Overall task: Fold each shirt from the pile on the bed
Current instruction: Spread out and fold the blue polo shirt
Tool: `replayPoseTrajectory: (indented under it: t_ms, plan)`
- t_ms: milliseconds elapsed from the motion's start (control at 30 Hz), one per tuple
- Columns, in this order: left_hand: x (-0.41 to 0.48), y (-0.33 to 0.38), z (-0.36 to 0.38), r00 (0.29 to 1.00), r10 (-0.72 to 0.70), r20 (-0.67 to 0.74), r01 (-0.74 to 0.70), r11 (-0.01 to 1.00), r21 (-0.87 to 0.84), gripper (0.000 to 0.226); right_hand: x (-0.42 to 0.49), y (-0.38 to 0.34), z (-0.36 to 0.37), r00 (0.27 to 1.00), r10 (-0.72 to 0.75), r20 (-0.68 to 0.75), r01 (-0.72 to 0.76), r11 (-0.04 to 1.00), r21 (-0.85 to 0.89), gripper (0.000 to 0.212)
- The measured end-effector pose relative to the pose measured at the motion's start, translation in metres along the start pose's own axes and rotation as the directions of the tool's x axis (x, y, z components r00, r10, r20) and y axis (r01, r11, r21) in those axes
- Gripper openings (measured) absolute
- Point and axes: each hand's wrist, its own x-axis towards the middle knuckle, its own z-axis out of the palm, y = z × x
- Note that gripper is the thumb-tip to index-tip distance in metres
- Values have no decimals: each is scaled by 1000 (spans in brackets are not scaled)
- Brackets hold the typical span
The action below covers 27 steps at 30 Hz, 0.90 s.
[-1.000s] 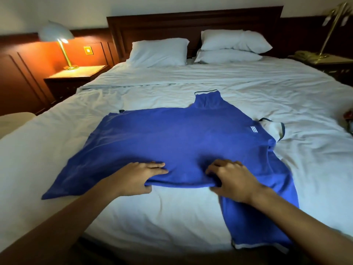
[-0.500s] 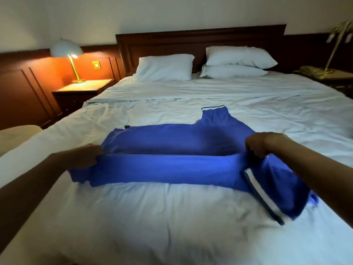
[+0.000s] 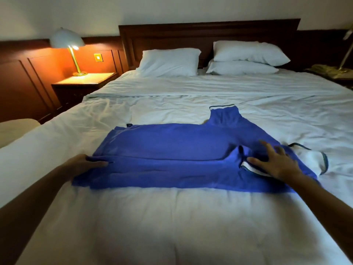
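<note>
Shirt fold under way, head view: first lengthwise fold laid, remainder outstanding.

Head view: the blue shirt (image 3: 172, 155) lies crosswise on the bed (image 3: 172, 226), midway between the side edges, with its white collar (image 3: 313, 159) toward the right edge. Its near long side is turned over onto the body. The far sleeve (image 3: 223, 115) lies unfolded, pointing at the headboard. The left hand (image 3: 86, 163) rests its fingers over the left end of the fold; a pinch cannot be confirmed. The right hand (image 3: 277, 165) presses flat, fingers spread wide, on the turned-in near sleeve. Judged remaining: far side, then crosswise folds. No pile is in view. A small dark tag (image 3: 129, 124) sits at the shirt's far left corner, unreadable.
</note>
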Motion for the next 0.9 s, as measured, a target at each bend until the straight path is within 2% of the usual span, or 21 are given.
replayPoseTrajectory:
  t_ms: [100, 167, 200, 267, 367, 400, 467, 567, 667, 700, 767, 833, 900]
  plan:
    - [-8, -6, 13, 998, 53, -17, -54, 993, -103, 67, -8, 31, -2, 996, 46, 71, -46, 999, -9, 131]
    - [-14, -7, 19, 990, 135, -43, -140, 975, -173, 57, -10, 42, -6, 988, 7, 157, 15, 990, -140, 135]
    - [-16, -8, 22, 981, 178, -73, -190, 959, -211, 54, -10, 45, -7, 982, 1, 189, 39, 977, -209, 129]
    - [-18, -10, 27, 967, 208, -145, -243, 925, -292, 50, -5, 49, -13, 986, -26, 162, 68, 963, -262, 109]
    - [-19, -11, 28, 957, 212, -195, -266, 913, -310, 46, 3, 51, -22, 996, -70, 47, 80, 961, -263, 52]
    - [-17, -12, 26, 961, 201, -188, -252, 919, -304, 46, 5, 50, -24, 995, -92, 29, 96, 964, -250, 38]
    - [-12, -17, 20, 975, 154, -157, -196, 933, -302, 50, 9, 48, -27, 990, -140, -25, 135, 982, -134, 30]
    - [-3, -19, 12, 989, 66, -132, -88, 981, -171, 73, 19, 42, -32, 985, -93, -145, 115, 982, 148, 40]
    - [-5, -5, 19, 978, 45, -202, -24, 994, 104, 90, 30, 31, -37, 967, 37, -253, 88, 882, 464, 27]
    - [-9, 5, 25, 959, 93, -267, -36, 976, 213, 87, 34, 28, -37, 964, 57, -259, 93, 843, 530, 23]
    - [-18, 30, 41, 886, 272, -375, -123, 919, 376, 74, 37, 23, -32, 982, 24, -189, 80, 849, 522, 32]
    - [-22, 56, 69, 791, 479, -382, -314, 852, 419, 58, 34, 27, -26, 989, -61, -135, 111, 910, 399, 41]
    - [-27, 84, 107, 699, 638, -321, -496, 757, 425, 54, 26, 38, -25, 985, -100, -143, 147, 916, 373, 46]
